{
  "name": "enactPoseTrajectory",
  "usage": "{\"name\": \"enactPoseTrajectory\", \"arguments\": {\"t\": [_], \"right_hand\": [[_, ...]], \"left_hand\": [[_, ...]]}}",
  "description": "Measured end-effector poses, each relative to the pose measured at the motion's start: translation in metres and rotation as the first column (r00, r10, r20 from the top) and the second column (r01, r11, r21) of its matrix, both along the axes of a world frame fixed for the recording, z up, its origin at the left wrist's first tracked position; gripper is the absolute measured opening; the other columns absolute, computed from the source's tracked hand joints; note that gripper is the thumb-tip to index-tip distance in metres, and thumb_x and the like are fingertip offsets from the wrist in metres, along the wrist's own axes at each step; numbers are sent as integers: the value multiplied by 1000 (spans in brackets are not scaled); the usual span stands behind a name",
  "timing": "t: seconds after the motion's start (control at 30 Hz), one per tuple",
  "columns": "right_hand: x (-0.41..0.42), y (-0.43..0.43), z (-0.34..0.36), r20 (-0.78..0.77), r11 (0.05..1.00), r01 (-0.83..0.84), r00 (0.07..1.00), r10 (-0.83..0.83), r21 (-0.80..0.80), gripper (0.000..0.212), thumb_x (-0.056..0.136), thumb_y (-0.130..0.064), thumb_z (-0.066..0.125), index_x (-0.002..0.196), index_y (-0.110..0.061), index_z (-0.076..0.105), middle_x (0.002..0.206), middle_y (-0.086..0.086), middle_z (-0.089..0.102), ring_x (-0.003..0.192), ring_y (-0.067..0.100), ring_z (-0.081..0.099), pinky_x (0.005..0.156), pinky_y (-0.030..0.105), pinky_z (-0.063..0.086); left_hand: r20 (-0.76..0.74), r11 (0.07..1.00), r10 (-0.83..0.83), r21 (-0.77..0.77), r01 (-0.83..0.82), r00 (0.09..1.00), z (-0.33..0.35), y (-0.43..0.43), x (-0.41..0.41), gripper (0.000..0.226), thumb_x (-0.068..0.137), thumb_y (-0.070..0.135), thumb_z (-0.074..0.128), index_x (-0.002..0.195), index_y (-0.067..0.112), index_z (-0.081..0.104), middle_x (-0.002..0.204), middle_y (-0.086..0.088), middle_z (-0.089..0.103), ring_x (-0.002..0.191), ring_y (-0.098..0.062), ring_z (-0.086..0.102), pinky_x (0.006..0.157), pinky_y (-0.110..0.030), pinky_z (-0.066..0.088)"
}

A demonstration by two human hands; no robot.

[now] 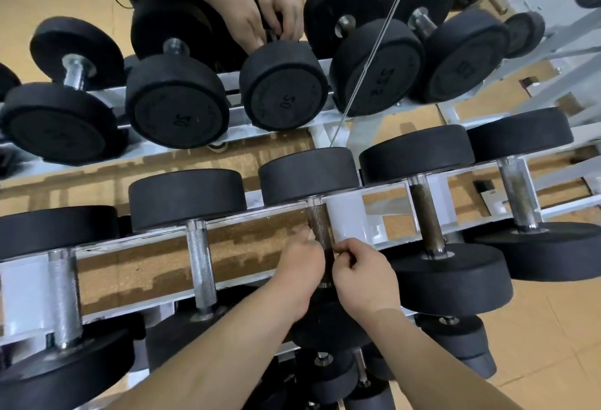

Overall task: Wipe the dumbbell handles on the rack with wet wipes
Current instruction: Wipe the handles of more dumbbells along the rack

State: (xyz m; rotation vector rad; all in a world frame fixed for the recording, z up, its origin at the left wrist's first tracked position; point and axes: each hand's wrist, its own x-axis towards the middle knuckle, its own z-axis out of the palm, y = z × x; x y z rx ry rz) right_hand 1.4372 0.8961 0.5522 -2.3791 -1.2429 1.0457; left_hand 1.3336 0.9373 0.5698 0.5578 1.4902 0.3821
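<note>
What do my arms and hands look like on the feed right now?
The left forearm and right forearm are bare, with no sleeves in view. The left hand and right hand wear no gloves; no watch, bracelet or rings show.
</note>
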Motion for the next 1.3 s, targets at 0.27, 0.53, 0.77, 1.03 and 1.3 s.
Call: {"name": "enactPoseTrajectory", "arguments": {"t": [0.27, 0.53, 0.77, 1.03, 1.3], "right_hand": [[-2, 1, 3, -11, 999, -5, 1000, 5, -44, 19, 92, -25, 55, 100, -37, 68, 79, -13, 70, 76, 13, 64, 71, 32, 54], [-1, 3, 2, -17, 996, -2, 1000, 0, -87, 27, 89, -22, 55, 104, -38, 71, 88, -15, 71, 86, 18, 65, 78, 30, 52], [0, 1, 2, -45, 997, -1, 999, -3, -71, 25, 92, -28, 56, 109, -37, 73, 85, -16, 72, 81, 10, 65, 71, 25, 49], [0, 0, -1, -36, 998, -4, 999, 2, -55, 18, 90, -29, 57, 91, -39, 72, 81, -14, 72, 80, 15, 66, 77, 33, 57], [1, 0, 0, -42, 998, -9, 999, 7, -63, 29, 92, -27, 55, 113, -37, 74, 94, -15, 74, 89, 14, 67, 83, 32, 56]], "left_hand": [[-18, 991, 125, 41, -124, 992, -16, 36, -2, 38, 98, 4, 42, 108, 30, 68, 93, -4, 72, 74, -17, 58, 62, -24, 44], [-73, 995, 3, 99, 4, 997, -28, 32, -20, 42, 91, -7, 44, 98, 21, 74, 76, -3, 69, 70, -22, 59, 60, -28, 45], [-465, 844, -350, 221, 489, 813, -60, 3, -44, 27, 100, 12, 53, 119, 21, 70, 114, -3, 71, 104, -25, 66, 86, -34, 54], [-50, 991, -97, 87, 101, 994, -37, -6, -13, 33, 98, 16, 51, 119, 29, 73, 118, -2, 75, 104, -18, 69, 96, -33, 55], [20, 965, 255, -58, -254, 967, -11, 42, 0, 27, 99, 4, 42, 81, 12, 60, 60, -4, 56, 52, -19, 52, 60, -28, 46]]}}
